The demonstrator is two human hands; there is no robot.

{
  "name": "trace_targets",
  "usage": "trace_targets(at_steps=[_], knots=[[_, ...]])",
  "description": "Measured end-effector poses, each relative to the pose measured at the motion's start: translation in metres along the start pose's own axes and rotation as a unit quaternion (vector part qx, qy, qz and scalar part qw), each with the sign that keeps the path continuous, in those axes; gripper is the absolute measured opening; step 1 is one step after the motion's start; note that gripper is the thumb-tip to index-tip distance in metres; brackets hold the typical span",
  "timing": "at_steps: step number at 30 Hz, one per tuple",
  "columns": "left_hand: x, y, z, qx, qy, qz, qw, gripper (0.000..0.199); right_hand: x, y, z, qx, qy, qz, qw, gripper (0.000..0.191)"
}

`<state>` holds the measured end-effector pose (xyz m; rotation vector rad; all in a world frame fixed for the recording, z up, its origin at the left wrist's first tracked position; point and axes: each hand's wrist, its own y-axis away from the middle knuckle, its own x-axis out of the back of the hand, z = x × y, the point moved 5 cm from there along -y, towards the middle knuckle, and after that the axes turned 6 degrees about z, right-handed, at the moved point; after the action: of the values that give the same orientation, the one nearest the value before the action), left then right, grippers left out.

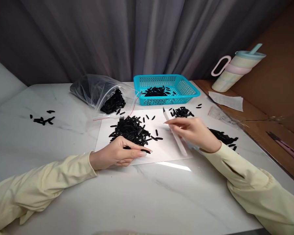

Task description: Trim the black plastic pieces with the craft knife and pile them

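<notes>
My left hand [121, 152] is closed in a pinch on a slim black piece [145, 151], held over the near edge of a white sheet [169, 153]. Behind that hand lies a heap of similar small, elongated black pieces [129, 129]. A few strays are scattered to its right on the sheet. My right hand [192, 132] grips a white pen-like tool [177, 140] between thumb and fingers, its dark pointed tip up and away from me. The tool's exact kind is unclear. The two hands are apart, and the tool does not touch the held piece.
A blue perforated basket [191, 93] with black pieces stands at the back. Left of it, a clear zip bag [90, 93] spills more pieces. Smaller piles [182, 112] lie right and far left. A tumbler [237, 73], paper [226, 100] and pinkish tool [286, 148] are at right.
</notes>
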<state>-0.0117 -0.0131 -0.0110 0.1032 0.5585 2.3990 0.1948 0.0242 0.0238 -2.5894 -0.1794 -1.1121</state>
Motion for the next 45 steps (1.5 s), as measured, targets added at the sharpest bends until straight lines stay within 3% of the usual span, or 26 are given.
trace_targets(at_steps=[3,5,10,15,19,24,26,29,32,35,40,45], knots=[[0.0,0.0,0.0,0.004,0.012,-0.001,1.0,0.039,0.006,0.0,-0.003,-0.087,-0.232,-0.001,0.969,0.022],[-0.001,0.0,0.0,0.005,0.012,-0.003,1.0,0.039,0.009,0.001,-0.005,-0.115,-0.29,0.012,0.95,0.022],[-0.001,0.0,0.0,0.001,0.002,-0.005,1.0,0.039,0.009,0.004,-0.002,-0.143,-0.233,0.087,0.958,0.029],[0.0,-0.001,-0.003,-0.008,-0.013,-0.004,1.0,0.04,-0.007,0.005,-0.009,-0.087,-0.188,-0.012,0.978,0.03],[0.001,0.0,-0.003,-0.014,-0.023,-0.003,1.0,0.04,-0.007,0.006,-0.013,-0.01,-0.059,-0.012,0.998,0.034],[0.001,0.0,-0.003,-0.024,-0.032,0.003,0.999,0.041,-0.015,0.007,-0.018,0.056,-0.014,-0.085,0.995,0.018],[0.001,0.0,-0.004,-0.025,-0.037,0.004,0.999,0.041,-0.015,0.008,-0.021,0.055,-0.022,-0.109,0.992,0.016],[0.001,0.0,-0.006,-0.028,-0.051,0.012,0.998,0.039,-0.012,0.012,-0.026,-0.007,-0.085,-0.128,0.988,0.016],[0.001,0.0,-0.005,-0.049,-0.088,0.027,0.995,0.036,-0.014,0.019,-0.037,-0.061,-0.194,-0.145,0.968,0.013],[-0.001,0.001,-0.001,-0.081,-0.142,0.032,0.986,0.035,-0.019,0.026,-0.05,-0.059,-0.27,-0.156,0.948,0.007],[-0.004,0.003,0.004,-0.122,-0.183,0.045,0.974,0.031,-0.02,0.029,-0.058,-0.027,-0.258,-0.105,0.96,0.007],[-0.001,0.003,0.004,-0.128,-0.183,0.079,0.971,0.028,-0.028,0.035,-0.053,-0.081,-0.306,-0.139,0.938,0.013]])
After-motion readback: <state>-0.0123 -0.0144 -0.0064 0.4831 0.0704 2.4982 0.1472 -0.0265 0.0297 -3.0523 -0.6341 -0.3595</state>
